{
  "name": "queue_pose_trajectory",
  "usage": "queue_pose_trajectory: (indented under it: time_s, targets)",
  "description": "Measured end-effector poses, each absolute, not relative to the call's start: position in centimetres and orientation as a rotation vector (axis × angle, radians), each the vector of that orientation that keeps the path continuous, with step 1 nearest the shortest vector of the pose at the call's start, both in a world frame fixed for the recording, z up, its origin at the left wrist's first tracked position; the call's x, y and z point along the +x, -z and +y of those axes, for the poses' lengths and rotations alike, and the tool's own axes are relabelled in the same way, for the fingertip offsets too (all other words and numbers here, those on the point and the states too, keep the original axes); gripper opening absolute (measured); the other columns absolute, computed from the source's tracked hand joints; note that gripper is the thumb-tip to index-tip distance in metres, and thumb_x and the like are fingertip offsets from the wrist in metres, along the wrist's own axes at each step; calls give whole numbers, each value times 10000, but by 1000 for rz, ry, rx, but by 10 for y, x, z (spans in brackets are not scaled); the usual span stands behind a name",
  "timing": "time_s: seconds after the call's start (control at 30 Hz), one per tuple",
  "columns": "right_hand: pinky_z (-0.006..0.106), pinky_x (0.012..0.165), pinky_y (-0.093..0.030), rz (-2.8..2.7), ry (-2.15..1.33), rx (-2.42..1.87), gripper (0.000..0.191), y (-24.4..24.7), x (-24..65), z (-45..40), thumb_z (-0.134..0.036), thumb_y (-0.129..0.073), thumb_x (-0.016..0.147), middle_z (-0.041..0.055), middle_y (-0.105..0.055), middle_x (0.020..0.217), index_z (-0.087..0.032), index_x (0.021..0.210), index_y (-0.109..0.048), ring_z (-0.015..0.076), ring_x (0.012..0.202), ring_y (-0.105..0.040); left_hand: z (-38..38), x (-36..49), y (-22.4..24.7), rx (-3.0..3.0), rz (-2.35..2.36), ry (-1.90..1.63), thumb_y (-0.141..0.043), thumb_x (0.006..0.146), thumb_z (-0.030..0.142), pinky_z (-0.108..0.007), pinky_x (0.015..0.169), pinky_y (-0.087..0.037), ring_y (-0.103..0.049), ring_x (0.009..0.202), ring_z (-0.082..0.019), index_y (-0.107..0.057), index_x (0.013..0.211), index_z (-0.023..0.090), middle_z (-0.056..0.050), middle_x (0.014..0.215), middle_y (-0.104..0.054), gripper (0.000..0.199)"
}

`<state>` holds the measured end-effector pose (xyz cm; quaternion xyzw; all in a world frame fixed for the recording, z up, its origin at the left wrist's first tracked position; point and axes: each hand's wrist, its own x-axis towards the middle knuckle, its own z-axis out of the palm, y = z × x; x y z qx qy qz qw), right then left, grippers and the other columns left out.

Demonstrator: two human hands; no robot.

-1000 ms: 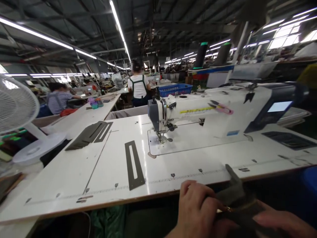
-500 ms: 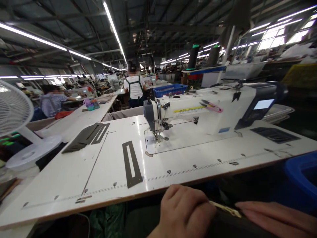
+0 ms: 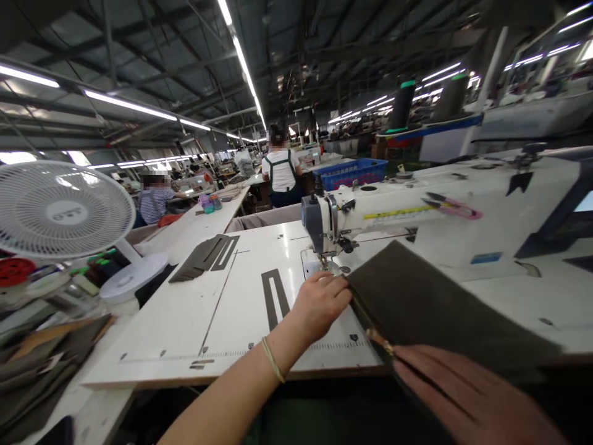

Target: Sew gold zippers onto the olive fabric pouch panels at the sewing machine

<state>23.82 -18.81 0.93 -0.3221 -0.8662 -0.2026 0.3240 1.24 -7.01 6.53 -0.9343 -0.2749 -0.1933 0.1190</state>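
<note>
A dark olive fabric panel (image 3: 430, 296) lies slanted over the front of the sewing machine bed, its far end close to the needle. My left hand (image 3: 322, 303) is closed on the panel's left corner, just in front of the presser foot (image 3: 325, 262). Along the panel's near edge shows a gold-coloured metal piece (image 3: 380, 341) that looks like a zipper pull. Beside it my right hand (image 3: 467, 389) pinches the same edge, slightly blurred. Left of my left hand, a flat dark frame-shaped piece with a long slot (image 3: 270, 296) rests on the table, partly hidden by my forearm.
The white sewing machine (image 3: 463, 228) carries pink-handled snips (image 3: 458, 209). A stack of dark slotted pieces (image 3: 204, 256) sits at the table's left. A white fan (image 3: 69, 213) and folded fabric (image 3: 41, 371) are further left. Two people work ahead, near a blue crate (image 3: 352, 173).
Both hands have come up from below the table edge, bringing the fabric panel onto the machine bed. My left hand has moved forward to the needle area. The view has shifted left.
</note>
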Motion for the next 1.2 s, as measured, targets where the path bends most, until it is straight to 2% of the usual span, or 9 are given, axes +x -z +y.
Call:
queue_pose_trajectory:
  time_s: [0.13, 0.27, 0.37, 0.53, 0.73, 0.83, 0.93, 1.1, 1.2]
  targets:
    - [286, 744, -548, -2190, 380, -958, 288, -19, 230, -158, -412, -458, 911, 46, -689, 1014, -234, 1000, -666, 187, 879, -654, -72, -5, -36, -2819, -1030, 365, -475, 952, 225, -471, 1089, -322, -520, 1206, -232, -593, 1123, 151, -73, 1224, -616, 221]
    - [467, 850, -487, -1914, -92, -1744, 483, -23, 267, -97, -578, -369, 876, 119, -689, 929, -195, 856, -663, 305, 921, -632, -87, 4, -40, -2906, -1300, 258, -489, 775, 755, -601, 1127, -128, -251, 1376, -335, -326, 1401, 94, -172, 1434, -381, 924]
    - [378, 644, -519, -1940, -270, -1872, 455, -18, 282, -53, -538, -370, 877, 79, -681, 714, -211, 701, -633, 252, 677, -651, -86, 16, -41, -2938, -1321, 150, -463, 623, 888, -631, 1116, -58, -130, 1395, -387, -231, 1437, 45, -230, 1476, -257, 1194]
    - [340, 613, -470, -1955, -130, -1945, 304, -8, 275, -32, -391, -339, 891, 63, -654, 711, -216, 796, -568, 241, 683, -637, -69, 25, -37, -2923, -1365, 75, -504, 623, 862, -653, 1096, -29, -139, 1380, -432, -222, 1431, 20, -267, 1473, -228, 1200]
    - [430, 558, -432, -1944, 95, -2157, 422, -9, 264, -58, -388, -245, 921, 153, -633, 694, -133, 1025, -566, 339, 628, -619, -60, 29, -40, -2932, -1354, -60, -560, 576, 850, -636, 1097, -26, -149, 1356, -484, -229, 1421, -13, -288, 1471, -213, 1253]
    - [523, 761, -451, -2032, 418, -1929, 621, 2, 263, -80, -494, -187, 925, 254, -625, 1028, -48, 1248, -474, 387, 919, -610, -60, 31, -42, -2933, -1348, -83, -564, 577, 849, -647, 1093, -47, -125, 1362, -480, -251, 1406, -25, -298, 1466, -212, 1244]
    - [533, 987, -356, -2226, 573, -1500, 593, 20, 276, -97, -451, -180, 944, 194, -494, 1331, -87, 1368, -380, 326, 1208, -478, -59, 31, -42, -2955, -1328, -67, -558, 573, 856, -664, 1082, -62, -134, 1357, -486, -263, 1406, -4, -295, 1467, -211, 1234]
    - [549, 1044, -298, -2213, 584, -1401, 547, 9, 275, -93, -387, -234, 945, 236, -512, 1296, -38, 1236, -539, 330, 1221, -471, -58, 30, -40, -2979, -1293, -84, -558, 581, 850, -658, 1085, -52, -122, 1357, -490, -237, 1415, -15, -293, 1477, -165, 1243]
    - [444, 1094, -289, -2351, 509, -1237, 466, -6, 239, -78, -232, -244, 946, 133, -412, 1417, -73, 1308, -489, 222, 1317, -369, -59, 30, -40, -2960, -1307, -90, -574, 577, 841, -646, 1092, -48, -122, 1361, -480, -224, 1415, -31, -303, 1471, -171, 1259]
